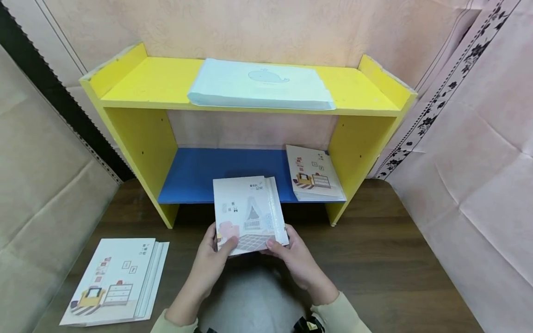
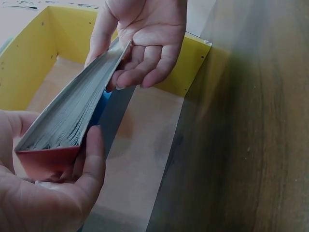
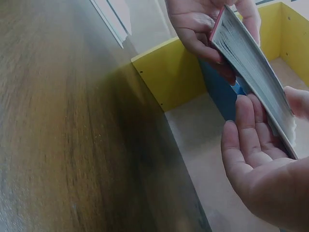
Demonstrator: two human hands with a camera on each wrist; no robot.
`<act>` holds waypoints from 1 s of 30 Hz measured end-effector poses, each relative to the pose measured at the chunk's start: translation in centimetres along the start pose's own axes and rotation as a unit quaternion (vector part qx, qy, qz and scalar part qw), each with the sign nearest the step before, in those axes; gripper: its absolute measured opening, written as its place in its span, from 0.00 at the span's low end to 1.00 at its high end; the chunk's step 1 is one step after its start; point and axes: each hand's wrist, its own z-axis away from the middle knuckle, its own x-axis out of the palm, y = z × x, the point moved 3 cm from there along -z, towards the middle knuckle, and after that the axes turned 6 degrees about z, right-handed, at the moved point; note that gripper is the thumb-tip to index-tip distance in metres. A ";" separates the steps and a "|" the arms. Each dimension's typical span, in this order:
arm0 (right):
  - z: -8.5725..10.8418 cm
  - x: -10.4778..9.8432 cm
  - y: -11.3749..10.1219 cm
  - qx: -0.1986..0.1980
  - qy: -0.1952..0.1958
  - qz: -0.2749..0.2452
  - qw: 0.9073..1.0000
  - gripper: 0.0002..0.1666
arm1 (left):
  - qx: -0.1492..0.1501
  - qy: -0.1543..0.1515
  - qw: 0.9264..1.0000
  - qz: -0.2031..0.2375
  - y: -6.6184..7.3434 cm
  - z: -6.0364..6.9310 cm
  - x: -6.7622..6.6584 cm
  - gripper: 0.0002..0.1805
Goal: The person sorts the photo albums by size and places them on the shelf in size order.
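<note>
Both hands hold a pale book (image 1: 245, 212) with a tower drawing, in front of the blue shelf. My left hand (image 1: 212, 261) grips its lower left corner, thumb on the cover; my right hand (image 1: 295, 261) grips the lower right corner the same way. In the left wrist view the page edges of the book (image 2: 72, 106) face the camera, with a red end near the left hand (image 2: 53, 193). The right wrist view shows the right hand (image 3: 265, 164) with fingers under the book (image 3: 256, 72) and its thumb on the other side.
A yellow rack (image 1: 145, 104) with a blue lower shelf (image 1: 195, 171) stands ahead. A light blue packet (image 1: 262, 85) lies on top. Books (image 1: 314, 175) rest at the blue shelf's right end. More books (image 1: 112, 282) lie on the wooden table (image 1: 387, 277) at left.
</note>
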 end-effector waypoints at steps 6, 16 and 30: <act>-0.1 -0.4 -0.1 0.004 0.023 -0.005 1.000 0.33 | -0.009 -0.024 0.999 0.030 -0.1 0.2 0.4 0.27; -0.2 -0.5 -0.5 0.015 0.042 -0.014 0.999 0.34 | 0.001 -0.023 0.998 0.056 0.2 0.1 0.4 0.26; -0.1 -1.3 -1.9 -0.009 0.051 -0.017 0.998 0.31 | 0.018 -0.039 0.996 0.079 1.2 -0.9 1.3 0.29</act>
